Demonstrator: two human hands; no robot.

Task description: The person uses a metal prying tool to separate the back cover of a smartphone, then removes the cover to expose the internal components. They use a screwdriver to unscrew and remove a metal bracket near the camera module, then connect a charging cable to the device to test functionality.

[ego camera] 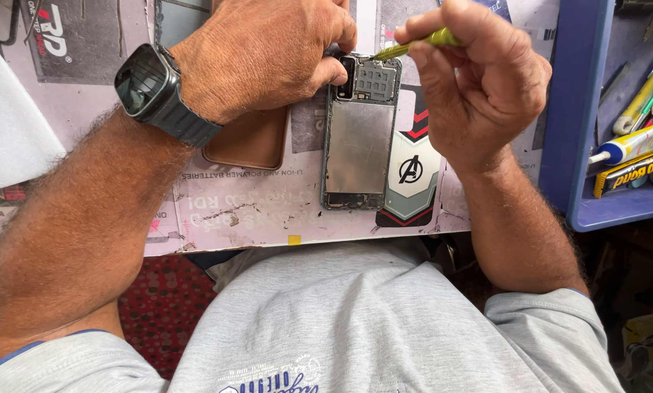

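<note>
An opened phone (359, 138) with its back cover off lies on the work mat (254, 207), its metal frame and inner plate showing. My left hand (268, 54), with a black watch (155, 91) on the wrist, presses on the phone's top left corner by the camera part. My right hand (472, 80) grips a thin yellow-green screwdriver (414, 45), whose tip rests at the phone's top edge. A brown phone back cover (250, 142) lies just left of the phone, partly under my left hand.
A blue tray (570, 145) at the right holds glue tubes (636, 142), pens and small tools. A white cloth (10, 131) lies at the far left. A sticker with a printed emblem (412, 171) sits on the mat under the phone's right side.
</note>
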